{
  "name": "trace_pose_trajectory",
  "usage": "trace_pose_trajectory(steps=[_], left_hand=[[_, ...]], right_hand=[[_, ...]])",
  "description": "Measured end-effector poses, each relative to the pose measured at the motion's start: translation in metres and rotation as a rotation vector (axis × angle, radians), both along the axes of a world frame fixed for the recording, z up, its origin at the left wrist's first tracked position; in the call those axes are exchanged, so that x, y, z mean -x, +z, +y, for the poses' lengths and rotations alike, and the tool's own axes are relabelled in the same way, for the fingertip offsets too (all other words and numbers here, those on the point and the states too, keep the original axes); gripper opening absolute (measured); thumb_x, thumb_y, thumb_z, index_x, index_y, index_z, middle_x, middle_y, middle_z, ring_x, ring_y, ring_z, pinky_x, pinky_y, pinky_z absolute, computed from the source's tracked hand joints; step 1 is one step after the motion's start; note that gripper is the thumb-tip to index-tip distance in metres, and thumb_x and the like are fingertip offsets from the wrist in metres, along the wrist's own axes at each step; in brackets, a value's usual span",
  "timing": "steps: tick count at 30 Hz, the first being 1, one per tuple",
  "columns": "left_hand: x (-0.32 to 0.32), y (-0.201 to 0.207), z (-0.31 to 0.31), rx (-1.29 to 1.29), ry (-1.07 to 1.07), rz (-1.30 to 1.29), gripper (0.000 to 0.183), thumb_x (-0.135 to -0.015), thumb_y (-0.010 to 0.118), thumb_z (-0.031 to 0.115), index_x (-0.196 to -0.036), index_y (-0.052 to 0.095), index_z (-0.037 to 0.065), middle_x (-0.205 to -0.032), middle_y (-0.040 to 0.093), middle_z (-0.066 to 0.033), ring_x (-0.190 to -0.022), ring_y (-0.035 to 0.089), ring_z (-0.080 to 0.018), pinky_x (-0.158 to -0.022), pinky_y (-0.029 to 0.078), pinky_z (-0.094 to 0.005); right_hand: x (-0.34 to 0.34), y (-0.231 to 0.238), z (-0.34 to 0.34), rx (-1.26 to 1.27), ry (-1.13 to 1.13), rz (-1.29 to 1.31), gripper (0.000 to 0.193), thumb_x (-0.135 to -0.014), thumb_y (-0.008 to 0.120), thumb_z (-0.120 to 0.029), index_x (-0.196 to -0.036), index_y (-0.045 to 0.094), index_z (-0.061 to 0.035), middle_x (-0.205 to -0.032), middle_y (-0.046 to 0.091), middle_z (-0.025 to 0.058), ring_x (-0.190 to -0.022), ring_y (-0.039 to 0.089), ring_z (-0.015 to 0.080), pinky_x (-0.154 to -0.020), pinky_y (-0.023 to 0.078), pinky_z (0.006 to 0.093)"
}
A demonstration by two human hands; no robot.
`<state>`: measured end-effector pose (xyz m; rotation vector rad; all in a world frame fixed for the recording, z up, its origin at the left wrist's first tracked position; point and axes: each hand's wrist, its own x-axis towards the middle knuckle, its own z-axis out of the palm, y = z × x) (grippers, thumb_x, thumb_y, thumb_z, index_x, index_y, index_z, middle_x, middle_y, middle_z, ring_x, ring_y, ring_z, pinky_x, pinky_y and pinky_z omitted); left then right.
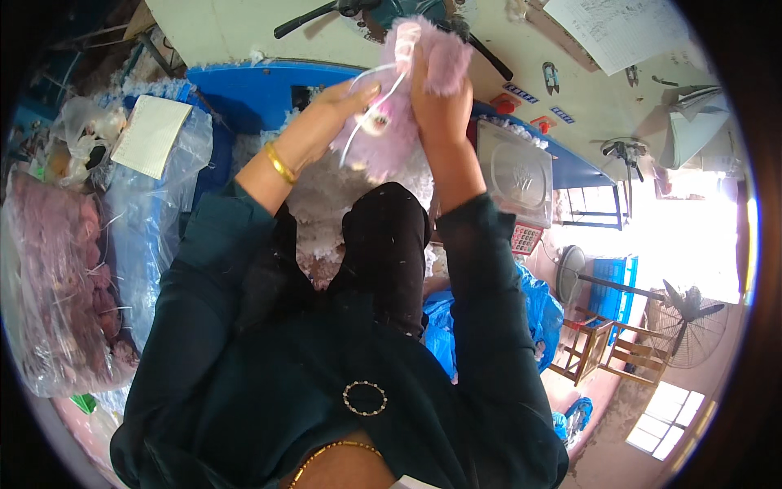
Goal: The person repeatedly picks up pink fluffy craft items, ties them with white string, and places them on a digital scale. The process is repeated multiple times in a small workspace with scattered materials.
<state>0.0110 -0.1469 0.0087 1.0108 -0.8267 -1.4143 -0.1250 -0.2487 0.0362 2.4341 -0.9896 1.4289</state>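
Observation:
A furry pink-purple plush toy [391,143] is held up in front of me, above my knees and near the machine. Its round eye shows on the side turned toward me. My right hand [440,102] is closed around its upper part, where a pale pink strip [407,42] of fabric shows. At its left side my left hand [326,118] grips it, thumb on the near face, other fingers mostly hidden. A thin white cord [350,137] hangs loosely across the toy between my hands.
Loose white stuffing [322,191] lies below, beside a blue bin edge [244,85]. At left are a plastic bag of pink plush pieces [61,277] and a notepad [152,136]. A scale [517,175], pedestal fan [688,322] and wooden stools [582,350] stand right.

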Motion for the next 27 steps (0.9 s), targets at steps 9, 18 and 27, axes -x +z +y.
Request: trace_pose_trajectory(steps=[9, 18, 27], left_hand=[[0.025, 0.007, 0.045, 0.398, 0.133, -0.806, 0.035, -0.083, 0.063, 0.012, -0.116, 0.055, 0.003, -0.099, 0.063, -0.0110, -0.088, 0.062, -0.0262, -0.073, 0.051, -0.0357], [0.058, 0.023, 0.028, 0.374, 0.438, -1.347, 0.035, -0.064, 0.074, 0.011, -0.087, 0.050, 0.002, -0.085, 0.059, -0.0153, -0.079, 0.058, -0.0369, -0.065, 0.048, -0.0435], [0.059, 0.016, 0.056, 0.491, 0.592, -1.130, 0.042, -0.064, 0.077, 0.017, -0.094, 0.052, 0.003, -0.085, 0.053, -0.0154, -0.079, 0.052, -0.0362, -0.071, 0.044, -0.0392]], right_hand=[[0.042, -0.005, 0.045, -0.769, 0.387, -0.389, 0.022, -0.078, 0.072, -0.014, -0.089, 0.058, -0.0012, -0.087, 0.061, 0.0109, -0.079, 0.059, 0.0262, -0.069, 0.047, 0.0375], [-0.012, 0.016, -0.001, -0.797, 0.044, -0.558, 0.040, -0.072, 0.069, -0.027, -0.095, 0.061, 0.0047, -0.087, 0.066, 0.0173, -0.086, 0.064, 0.0284, -0.076, 0.049, 0.0355], [-0.004, 0.004, 0.017, -0.748, -0.198, -0.370, 0.039, -0.073, 0.066, -0.034, -0.090, 0.064, 0.0017, -0.081, 0.066, 0.0220, -0.084, 0.065, 0.0360, -0.072, 0.050, 0.0379]])
